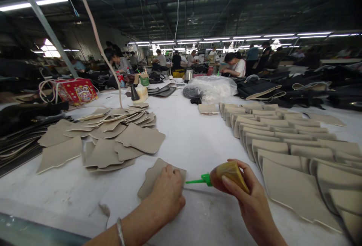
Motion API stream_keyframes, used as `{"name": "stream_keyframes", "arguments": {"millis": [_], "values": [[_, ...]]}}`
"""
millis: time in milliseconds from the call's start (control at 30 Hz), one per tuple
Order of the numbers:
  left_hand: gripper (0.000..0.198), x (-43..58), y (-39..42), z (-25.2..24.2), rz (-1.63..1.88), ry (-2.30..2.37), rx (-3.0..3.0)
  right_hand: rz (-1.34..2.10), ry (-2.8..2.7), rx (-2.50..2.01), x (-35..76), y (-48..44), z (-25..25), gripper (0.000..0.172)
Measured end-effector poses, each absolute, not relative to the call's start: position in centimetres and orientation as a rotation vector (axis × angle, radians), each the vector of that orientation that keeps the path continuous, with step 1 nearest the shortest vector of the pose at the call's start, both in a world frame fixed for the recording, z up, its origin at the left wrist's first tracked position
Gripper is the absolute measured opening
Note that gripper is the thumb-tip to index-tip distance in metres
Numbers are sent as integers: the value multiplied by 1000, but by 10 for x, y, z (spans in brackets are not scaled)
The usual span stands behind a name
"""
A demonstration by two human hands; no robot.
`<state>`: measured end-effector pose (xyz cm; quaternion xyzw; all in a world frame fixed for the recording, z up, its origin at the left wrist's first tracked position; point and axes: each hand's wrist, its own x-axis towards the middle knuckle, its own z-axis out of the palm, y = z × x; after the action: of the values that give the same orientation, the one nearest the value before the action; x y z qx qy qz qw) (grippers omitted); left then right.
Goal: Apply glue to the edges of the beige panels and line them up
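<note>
Left hand (167,190) lies just past 6 o'clock, back upward, fingers (169,170) bent; left forearm (140,219) enters from 7. Right hand (252,193) sits between 4 and 5, curled in a grip, thumb (231,184) toward 10; right forearm (267,225) enters from 5.

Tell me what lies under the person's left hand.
Under the left hand is a beige piece, over the white table. Its left part and upper right corner show; the hand covers much of the rest, and anything beneath the piece is hidden.
</note>
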<state>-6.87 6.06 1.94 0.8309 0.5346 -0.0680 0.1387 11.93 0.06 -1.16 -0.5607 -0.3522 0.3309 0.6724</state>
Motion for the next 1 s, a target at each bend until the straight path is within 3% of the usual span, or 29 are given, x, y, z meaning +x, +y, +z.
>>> {"name": "stream_keyframes", "arguments": {"millis": [233,400,633,1000], "values": [[38,-66,62,13,-233,1564,2487,706,-786,-1297,122,-3,-11,52],[31,-90,77,7,-83,1376,2528,690,-783,-1303,117,-1,-12,55],[37,-95,77,-4,96,1325,2403,647,-913,-1350,104,2,-3,52],[37,-85,73,-10,29,1383,2420,390,-1239,-1487,104,7,-5,51]]}}
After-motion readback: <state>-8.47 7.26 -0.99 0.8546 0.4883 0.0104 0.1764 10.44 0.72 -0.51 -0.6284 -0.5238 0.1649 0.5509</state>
